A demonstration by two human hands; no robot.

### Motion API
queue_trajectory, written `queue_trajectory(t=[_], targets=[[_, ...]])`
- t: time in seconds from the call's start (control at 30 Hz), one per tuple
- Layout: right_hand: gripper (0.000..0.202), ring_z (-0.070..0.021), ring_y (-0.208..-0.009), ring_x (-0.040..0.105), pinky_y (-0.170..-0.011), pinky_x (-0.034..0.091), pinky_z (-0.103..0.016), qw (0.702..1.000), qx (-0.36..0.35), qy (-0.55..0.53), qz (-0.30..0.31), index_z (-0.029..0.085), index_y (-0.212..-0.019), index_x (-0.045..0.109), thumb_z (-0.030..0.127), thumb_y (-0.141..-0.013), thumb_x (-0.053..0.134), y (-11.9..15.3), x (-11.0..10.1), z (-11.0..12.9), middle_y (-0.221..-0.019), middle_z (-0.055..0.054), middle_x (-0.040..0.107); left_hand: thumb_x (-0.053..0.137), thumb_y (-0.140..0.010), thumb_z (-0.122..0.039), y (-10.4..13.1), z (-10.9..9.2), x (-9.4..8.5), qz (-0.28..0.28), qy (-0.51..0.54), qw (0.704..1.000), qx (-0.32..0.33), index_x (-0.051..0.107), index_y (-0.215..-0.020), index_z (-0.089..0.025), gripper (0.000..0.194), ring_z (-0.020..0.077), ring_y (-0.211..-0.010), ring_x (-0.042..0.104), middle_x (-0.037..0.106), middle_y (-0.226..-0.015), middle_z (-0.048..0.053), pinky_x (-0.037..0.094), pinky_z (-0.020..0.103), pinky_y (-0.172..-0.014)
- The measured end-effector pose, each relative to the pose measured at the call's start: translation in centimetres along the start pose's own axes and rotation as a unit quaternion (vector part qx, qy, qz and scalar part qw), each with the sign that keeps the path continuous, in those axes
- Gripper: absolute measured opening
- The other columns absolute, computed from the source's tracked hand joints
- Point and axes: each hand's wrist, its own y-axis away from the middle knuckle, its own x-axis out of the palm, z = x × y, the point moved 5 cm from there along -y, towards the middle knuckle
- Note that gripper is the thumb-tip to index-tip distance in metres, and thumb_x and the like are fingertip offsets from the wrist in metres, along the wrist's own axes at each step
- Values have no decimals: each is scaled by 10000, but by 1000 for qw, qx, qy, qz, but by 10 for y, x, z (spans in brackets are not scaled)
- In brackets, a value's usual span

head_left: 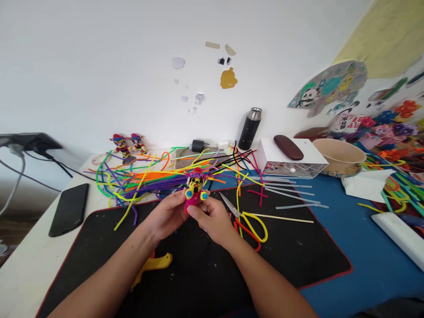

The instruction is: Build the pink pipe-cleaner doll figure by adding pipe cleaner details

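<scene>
The left hand [170, 214] and right hand [215, 218] pinch the doll [195, 187] from either side, fingers narrowed on its body, so it stands upright between the fingertips above the mat [281, 251]. Just right of the right fingers lie the scissors [237, 213]; beyond both hands' fingers spread the stems [145, 179]. The phone [69, 210] lies well left of the left fingers.
</scene>
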Motion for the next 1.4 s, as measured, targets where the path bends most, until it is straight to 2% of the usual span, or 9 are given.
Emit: queue_trajectory(t=[0.27,0.43,0.53,0.7,0.87,1.0,1.13,1.27,1.4], targets=[[439,-86,-475,296,-473,208,-257,1000,-9,-10,-5,200,-869,637,619,-887,764,0,-1,-4,-554,108,365,887,-837,-449,0,1,3,4,9,1000,1,844,-949,-182,293,299,-1040,764,841,-954,80,544,411,-1044],[468,-80,-476,277,-468,195,-256,1000,-8,-11,-19,205,-814,602,638,-877,770,0,-3,-7,-556,105,358,766,-931,-564,0,2,3,-5,12,1000,-25,819,-996,-176,397,310,-1144,726,823,-1069,102,533,416,-1053],[483,-82,-476,274,-463,196,-254,999,-8,-14,-28,202,-832,618,658,-865,774,0,-4,-6,-554,105,358,756,-925,-614,0,2,0,-14,14,999,-25,815,-985,-174,448,307,-1144,719,815,-1053,103,533,409,-1044],[494,-78,-470,284,-452,202,-245,999,-3,-17,-38,200,-817,616,662,-854,787,0,-5,-8,-558,102,368,848,-872,-535,0,3,-5,-40,22,999,-2,832,-1007,-180,379,266,-1041,727,814,-1012,76,547,375,-992],[479,-72,-459,295,-443,215,-237,999,-7,-27,-23,194,-822,629,644,-866,789,-1,-3,-11,-559,100,381,901,-828,-469,0,3,-3,-30,15,999,11,839,-938,-173,322,259,-943,732,811,-929,78,551,371,-940],[496,-71,-449,295,-434,221,-234,999,-8,-22,-29,186,-840,647,661,-861,788,-2,-3,-11,-549,103,380,929,-796,-445,0,3,-6,-45,18,999,14,846,-952,-170,327,257,-942,728,818,-957,87,547,357,-923],[509,-65,-439,286,-427,215,-230,999,-6,-32,-24,185,-869,654,675,-852,790,-2,-2,-11,-553,106,377,883,-844,-494,1,6,-9,-55,16,998,3,847,-1009,-169,366,264,-1005,727,821,-1033,98,536,359,-962],[538,-62,-435,284,-421,209,-229,999,-3,-36,-23,187,-854,640,704,-835,789,-2,0,-10,-552,106,376,839,-868,-561,1,5,-1,-29,19,999,-1,848,-999,-174,409,299,-1067,732,826,-1012,105,517,404,-1032],[552,-66,-447,290,-427,213,-230,999,-8,-22,-25,193,-813,611,716,-832,784,-2,0,-9,-550,103,368,884,-827,-522,1,2,7,-15,6,1000,2,846,-927,-168,370,319,-1032,744,827,-916,111,520,425,-1024]])
